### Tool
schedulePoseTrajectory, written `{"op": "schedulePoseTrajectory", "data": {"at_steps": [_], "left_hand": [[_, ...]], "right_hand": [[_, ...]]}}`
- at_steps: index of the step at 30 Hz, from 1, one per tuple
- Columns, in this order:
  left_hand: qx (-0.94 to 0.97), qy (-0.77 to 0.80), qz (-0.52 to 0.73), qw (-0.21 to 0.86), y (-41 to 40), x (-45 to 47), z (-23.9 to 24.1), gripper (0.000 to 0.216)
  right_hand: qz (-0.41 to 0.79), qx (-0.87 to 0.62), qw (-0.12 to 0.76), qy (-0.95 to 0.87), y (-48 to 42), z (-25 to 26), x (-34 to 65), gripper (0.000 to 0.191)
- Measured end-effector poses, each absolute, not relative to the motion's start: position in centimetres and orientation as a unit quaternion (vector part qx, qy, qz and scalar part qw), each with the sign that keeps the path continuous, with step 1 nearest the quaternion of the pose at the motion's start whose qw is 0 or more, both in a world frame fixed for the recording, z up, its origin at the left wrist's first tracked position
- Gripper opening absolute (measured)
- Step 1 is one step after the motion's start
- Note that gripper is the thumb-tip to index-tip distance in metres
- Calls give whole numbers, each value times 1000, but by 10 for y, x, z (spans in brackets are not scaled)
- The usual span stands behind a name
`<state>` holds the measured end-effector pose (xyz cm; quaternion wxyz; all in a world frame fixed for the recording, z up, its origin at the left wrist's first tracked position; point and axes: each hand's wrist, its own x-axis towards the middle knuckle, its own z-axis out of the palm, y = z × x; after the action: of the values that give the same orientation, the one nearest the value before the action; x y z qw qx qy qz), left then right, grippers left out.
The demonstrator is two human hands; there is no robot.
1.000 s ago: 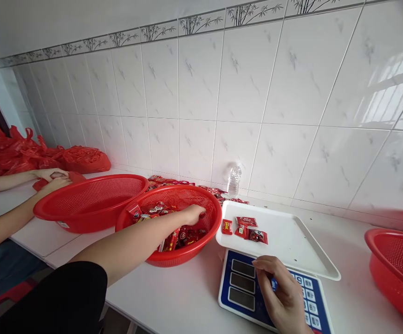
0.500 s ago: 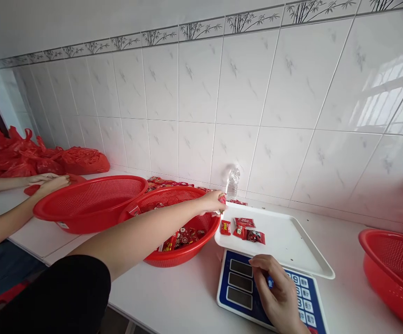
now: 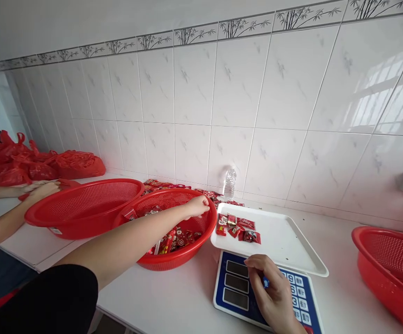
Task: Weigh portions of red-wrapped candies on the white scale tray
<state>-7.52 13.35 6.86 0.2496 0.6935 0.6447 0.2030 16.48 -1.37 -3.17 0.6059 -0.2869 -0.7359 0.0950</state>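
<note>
My left hand (image 3: 198,207) hangs over the right rim of a red perforated basket (image 3: 173,263). Its fingers are curled in, and nothing shows in them. Inside the basket lie red snack packets (image 3: 178,239). Several small red packets (image 3: 249,236) rest at the left end of a white tray (image 3: 281,246), part of a weighing scale (image 3: 231,304). Above the scale's blue keypad panel, my right hand (image 3: 273,290) is closed with the fingers bent inward and no object visible; it covers part of the keys.
Another red basket (image 3: 83,227) stands to the left, and a third (image 3: 382,273) at the far right. A co-worker's hands (image 3: 41,188) are beside red plastic bags (image 3: 41,162). A clear bottle (image 3: 229,183) and more packets (image 3: 166,184) sit along the wall.
My left hand has let go of red packets at the tray's left end and moved left over the basket. More packets lie on the tray. My right hand has stayed over the scale.
</note>
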Motion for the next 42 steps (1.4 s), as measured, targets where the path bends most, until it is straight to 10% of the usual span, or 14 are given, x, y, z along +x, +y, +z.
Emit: {"op": "schedulePoseTrajectory", "data": {"at_steps": [9, 30, 42], "left_hand": [[759, 600, -1, 253, 120, -99, 24, 20], [840, 508, 163, 94, 110, -38, 75, 25], [808, 577, 23, 112, 96, 24, 52, 95]], "right_hand": [[94, -289, 599, -741, -14, -31, 164, 18], [100, -283, 602, -740, -12, -32, 161, 19], [107, -263, 609, -740, -11, -28, 161, 20]]}}
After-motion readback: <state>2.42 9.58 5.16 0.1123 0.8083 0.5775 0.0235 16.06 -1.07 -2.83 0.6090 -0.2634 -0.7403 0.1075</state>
